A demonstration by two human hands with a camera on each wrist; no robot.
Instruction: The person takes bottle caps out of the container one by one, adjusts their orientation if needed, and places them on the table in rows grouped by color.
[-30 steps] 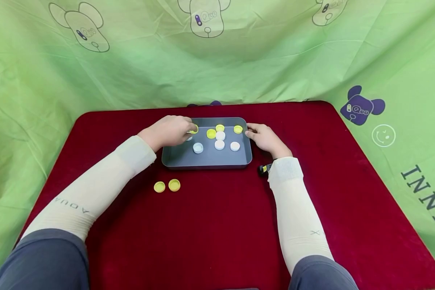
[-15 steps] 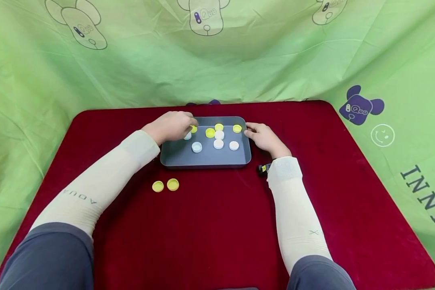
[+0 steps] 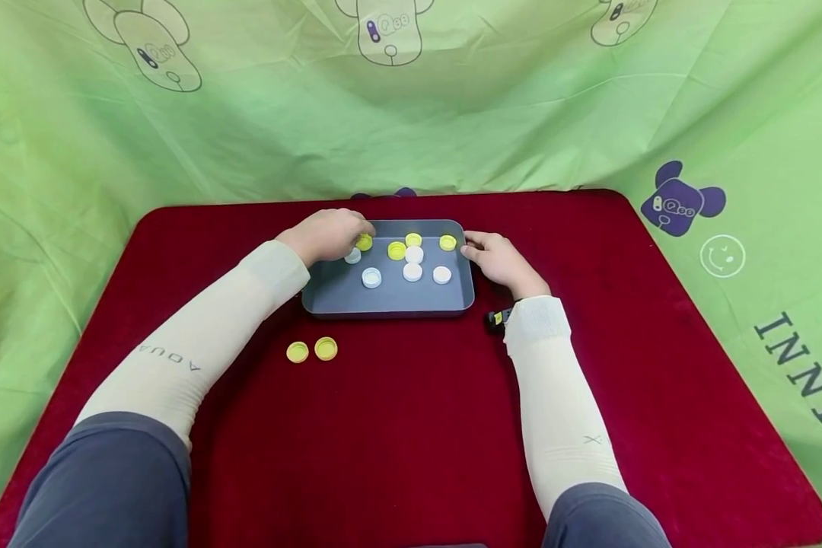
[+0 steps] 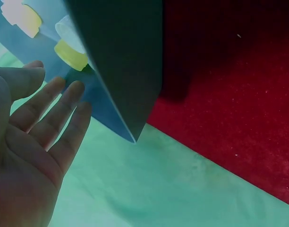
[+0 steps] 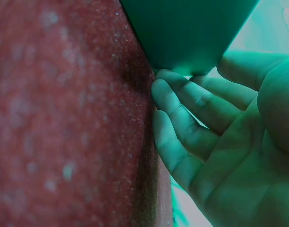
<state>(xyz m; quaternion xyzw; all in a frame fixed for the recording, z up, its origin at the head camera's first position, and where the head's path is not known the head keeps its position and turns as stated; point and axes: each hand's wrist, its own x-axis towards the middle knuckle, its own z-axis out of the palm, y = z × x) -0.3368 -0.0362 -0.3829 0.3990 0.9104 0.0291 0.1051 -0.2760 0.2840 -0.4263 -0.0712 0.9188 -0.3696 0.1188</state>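
A dark grey rectangular tray (image 3: 390,301) holds several yellow and white bottle caps. My left hand (image 3: 332,233) is over its far left part, beside a yellow cap (image 3: 364,242) and a white cap (image 3: 352,256). In the left wrist view, the fingers of this hand (image 4: 36,132) are loosely extended near a yellow cap (image 4: 72,56), with nothing seen between thumb and fingers. My right hand (image 3: 498,260) is at the tray's far right corner. The right wrist view has its fingertips touching the tray's outer wall (image 5: 189,33), with the thumb at the rim.
Two yellow caps (image 3: 326,348) lie on the red cloth before the tray's left part. A small black object (image 3: 496,321) is by the right wrist. Green printed fabric (image 3: 479,114) hangs behind the table (image 3: 397,426).
The left hand has shifted slightly right and away over the tray, showing more of the nearby white cap. The right hand stays at the tray's right side.
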